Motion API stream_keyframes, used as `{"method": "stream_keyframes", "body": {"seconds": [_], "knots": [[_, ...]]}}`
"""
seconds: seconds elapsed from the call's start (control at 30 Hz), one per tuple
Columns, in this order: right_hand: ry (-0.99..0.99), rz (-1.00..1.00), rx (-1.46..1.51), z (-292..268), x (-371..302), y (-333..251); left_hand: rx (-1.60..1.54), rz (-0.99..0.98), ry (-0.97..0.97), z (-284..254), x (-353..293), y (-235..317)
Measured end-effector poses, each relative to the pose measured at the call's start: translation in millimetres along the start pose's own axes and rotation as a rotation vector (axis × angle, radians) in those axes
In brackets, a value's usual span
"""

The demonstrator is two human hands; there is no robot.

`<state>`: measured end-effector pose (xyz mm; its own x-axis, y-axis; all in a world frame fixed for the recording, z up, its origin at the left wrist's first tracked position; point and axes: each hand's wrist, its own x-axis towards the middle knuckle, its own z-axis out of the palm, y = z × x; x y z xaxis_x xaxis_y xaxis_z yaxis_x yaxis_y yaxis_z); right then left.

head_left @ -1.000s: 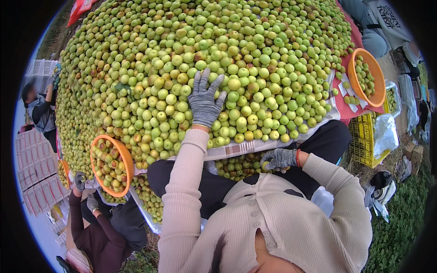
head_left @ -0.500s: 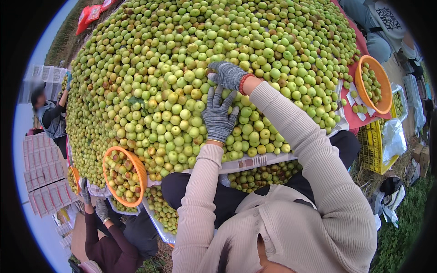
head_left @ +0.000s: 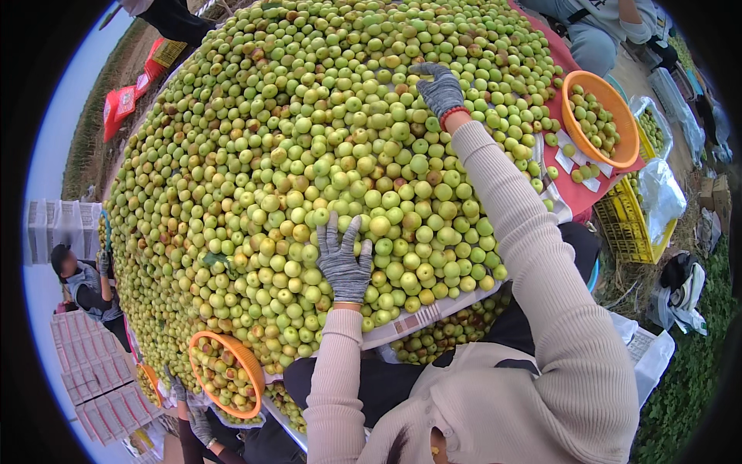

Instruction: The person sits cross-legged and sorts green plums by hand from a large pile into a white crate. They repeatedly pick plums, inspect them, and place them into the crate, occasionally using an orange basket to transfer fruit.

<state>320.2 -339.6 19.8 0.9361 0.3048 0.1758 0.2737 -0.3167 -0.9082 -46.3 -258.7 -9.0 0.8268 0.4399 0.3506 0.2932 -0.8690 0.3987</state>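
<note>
A wide heap of small round green-yellow fruits (head_left: 255,162), jujubes by their look, some with brown patches, spreads in front of me. Both my hands wear grey striped knit gloves. My left hand (head_left: 345,267) lies palm down on the near part of the heap, fingers spread, with fruits around the fingertips. Farther out and to the right, my right hand (head_left: 440,87) is stretched over the heap, a red bead bracelet at its wrist. Its index finger and thumb are apart, and no fruit shows between them; the other fingers are partly hidden.
An orange basket (head_left: 251,363) of browner fruits sits at the near left, another orange basket (head_left: 630,127) at the right. Beside that stands a yellow crate (head_left: 618,232). More fruits lie below the cloth edge (head_left: 433,313) by my lap. Other people work at the left and far right.
My right hand has moved away from beside the left hand, farther out and to the right. The left hand stays on the near heap. The whole view has tilted upward.
</note>
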Motion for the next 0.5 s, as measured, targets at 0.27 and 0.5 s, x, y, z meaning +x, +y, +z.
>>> {"method": "stream_keyframes", "body": {"seconds": [0.27,0.5], "knots": [[-0.207,-0.030,-0.154,24.6,11.2,57.5,0.018,-0.007,0.000,4.0,-1.3,0.2],[-0.842,0.141,-0.069,57.2,-9.1,-0.5,0.008,0.023,0.008,4.3,-1.0,1.5]]}}
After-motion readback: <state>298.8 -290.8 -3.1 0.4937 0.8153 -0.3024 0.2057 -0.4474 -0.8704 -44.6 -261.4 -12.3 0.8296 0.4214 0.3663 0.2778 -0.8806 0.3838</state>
